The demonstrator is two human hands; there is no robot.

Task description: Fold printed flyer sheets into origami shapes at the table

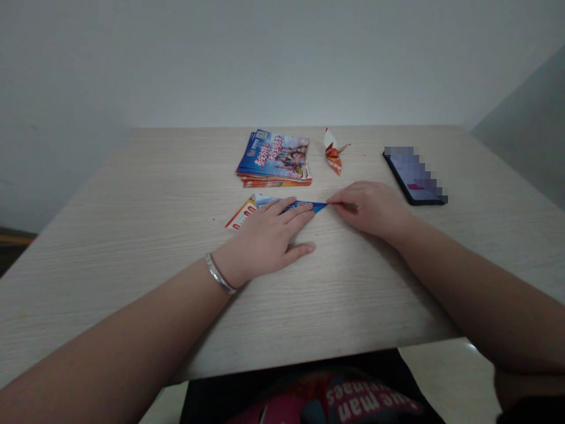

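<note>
One paper bird (333,154) appears complete beyond the part-folded sheet (263,199), which the left hand (272,238) covers, fingers spread, and the right hand (371,207) pinches.

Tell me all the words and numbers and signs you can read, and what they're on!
"ue man": clothing, maybe part of something longer; the other line is unclear.
Top leaflet: big red Chinese writing, too blurred to quote surely; a square code, with smaller print unreadable.
Folded paper: red marks like zeros, partly hidden by the left hand.
Paper crane: marks too small.
Phone: screen blurred, nothing readable.
</note>
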